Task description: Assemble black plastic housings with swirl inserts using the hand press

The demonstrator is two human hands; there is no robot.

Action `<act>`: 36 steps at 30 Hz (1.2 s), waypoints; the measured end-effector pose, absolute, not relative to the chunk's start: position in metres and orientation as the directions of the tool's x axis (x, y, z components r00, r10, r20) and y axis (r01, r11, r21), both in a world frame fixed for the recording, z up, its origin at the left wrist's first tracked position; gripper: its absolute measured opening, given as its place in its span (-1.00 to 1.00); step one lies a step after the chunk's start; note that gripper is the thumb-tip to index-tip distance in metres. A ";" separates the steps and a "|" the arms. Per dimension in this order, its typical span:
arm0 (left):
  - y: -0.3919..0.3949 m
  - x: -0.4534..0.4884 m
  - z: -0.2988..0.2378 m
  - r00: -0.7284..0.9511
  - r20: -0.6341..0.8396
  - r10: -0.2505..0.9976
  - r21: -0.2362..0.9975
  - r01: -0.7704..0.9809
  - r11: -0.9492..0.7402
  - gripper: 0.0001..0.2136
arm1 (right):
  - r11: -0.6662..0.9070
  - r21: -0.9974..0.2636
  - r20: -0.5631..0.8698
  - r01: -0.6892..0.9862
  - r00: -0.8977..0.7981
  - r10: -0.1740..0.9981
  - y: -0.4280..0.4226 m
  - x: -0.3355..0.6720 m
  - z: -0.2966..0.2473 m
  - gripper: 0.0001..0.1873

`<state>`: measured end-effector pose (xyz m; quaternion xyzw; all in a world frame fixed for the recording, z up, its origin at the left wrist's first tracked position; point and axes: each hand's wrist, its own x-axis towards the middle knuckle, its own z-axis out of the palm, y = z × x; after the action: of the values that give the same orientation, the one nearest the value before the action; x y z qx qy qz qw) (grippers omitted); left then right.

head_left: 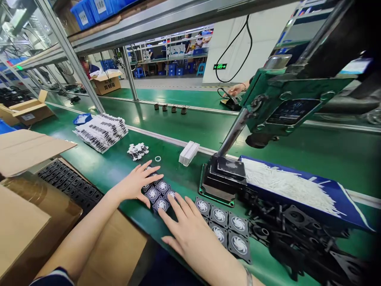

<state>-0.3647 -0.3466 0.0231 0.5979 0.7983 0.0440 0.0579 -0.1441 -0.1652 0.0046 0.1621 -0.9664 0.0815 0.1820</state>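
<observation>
My left hand (135, 182) lies flat with fingers spread on a cluster of small square black fans with white rotors (157, 194) on the green bench. My right hand (190, 232) also lies flat, fingers stretched toward the same cluster, its fingertips touching the nearest fan. A second group of the same fans (228, 230) lies just right of my right hand. Neither hand grips anything.
A green press (279, 107) on a black base (224, 174) stands to the right. Beside it sit a blue tray of white pieces (297, 186) and a heap of black frames (297, 234). Left: a carton of black fans (71, 184), stacked packets (102, 131). Another person's hand (236, 89) rests across the conveyor.
</observation>
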 end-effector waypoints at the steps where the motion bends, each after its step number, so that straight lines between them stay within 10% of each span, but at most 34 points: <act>1: -0.345 -0.364 0.022 -0.269 -0.037 0.963 0.142 0.952 0.271 -0.03 | 0.937 -0.098 0.378 -0.335 -0.884 -0.277 -0.165 -0.145 0.004 -0.37; 18: -0.317 -0.303 0.019 -0.436 -0.001 0.900 0.008 0.900 0.436 -0.05 | 0.944 -0.143 0.291 -0.298 -0.924 -0.248 -0.131 -0.112 0.031 -0.43; 27: -0.315 -0.300 0.014 -0.420 0.040 0.907 -0.030 0.907 0.421 -0.05 | 0.959 -0.266 0.302 -0.101 -0.953 -0.017 -0.072 -0.063 0.019 -0.16; 36: -0.324 -0.340 0.020 -0.343 0.048 0.938 0.369 0.879 0.302 0.37 | 0.965 -0.238 0.335 -0.107 -0.942 -0.022 -0.068 -0.070 -0.004 -0.23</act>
<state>-0.3401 -0.3240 0.0199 0.5664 0.8021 0.1675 0.0884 -0.0700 -0.0677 -0.0040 0.0330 -0.9771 0.1275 0.1672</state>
